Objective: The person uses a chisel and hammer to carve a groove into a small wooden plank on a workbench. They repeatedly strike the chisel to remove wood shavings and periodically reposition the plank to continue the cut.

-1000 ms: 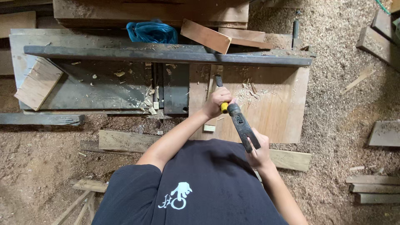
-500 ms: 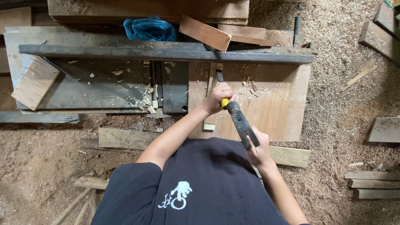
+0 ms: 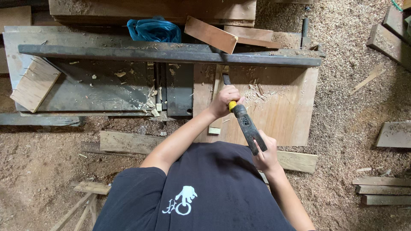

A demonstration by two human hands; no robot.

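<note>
Both hands closed: left (image 3: 223,102) gripping upright chisel (image 3: 227,85), blade away; right (image 3: 266,155) gripping hammer (image 3: 248,127).

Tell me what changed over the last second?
Very little. The hammer in the right hand dipped slightly, its head staying by the yellow chisel handle. The left hand kept gripping the chisel on the wooden board. Nothing was picked up or released.
</note>
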